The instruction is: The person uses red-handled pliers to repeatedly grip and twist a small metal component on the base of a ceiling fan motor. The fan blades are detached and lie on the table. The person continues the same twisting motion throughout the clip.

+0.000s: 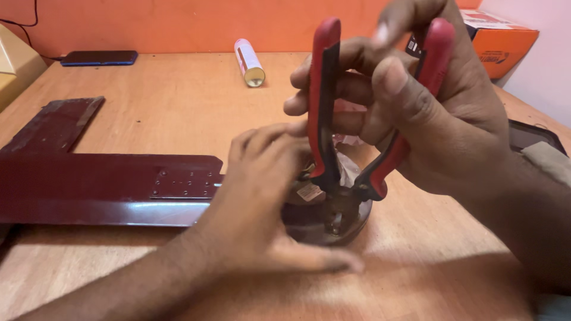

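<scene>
My right hand (428, 113) grips a pair of pliers with red and black handles (323, 101), held upright with the jaws pointing down. The jaws sit on the middle of a round dark metal part (357, 223) that rests on the wooden table (178, 101). My left hand (262, 196) is wrapped around the near and left side of that round part, thumb stretched along its front edge. A dark red metal blade (107, 187) runs out from the round part to the left.
A pink and white spray can (249, 62) lies at the back of the table. A dark phone (99, 57) lies at the back left, an orange box (502, 41) at the back right. A dark flat object (535, 137) lies at the right edge.
</scene>
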